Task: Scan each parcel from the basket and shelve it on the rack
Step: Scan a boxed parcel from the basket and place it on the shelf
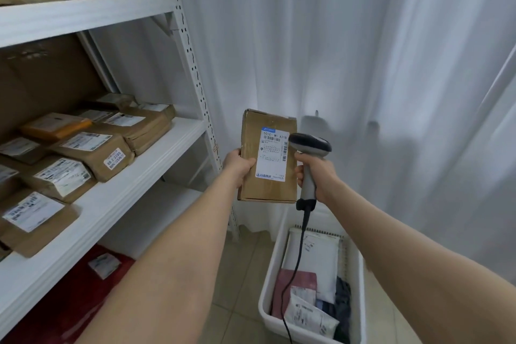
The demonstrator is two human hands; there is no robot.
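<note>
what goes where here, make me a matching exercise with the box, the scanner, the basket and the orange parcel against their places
Things:
1. cardboard box
2. scanner
3. basket
4. orange parcel

Places:
a. on the floor
b. held in the left hand
c. lying on the rack shelf
d. held in the right hand

Pairs: 1-b, 2-d, 3-a, 4-c

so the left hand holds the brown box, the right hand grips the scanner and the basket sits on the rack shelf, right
Not quite. The head view shows the basket on the floor, not on the rack shelf. The left hand does hold the brown box and the right hand grips the scanner.
</note>
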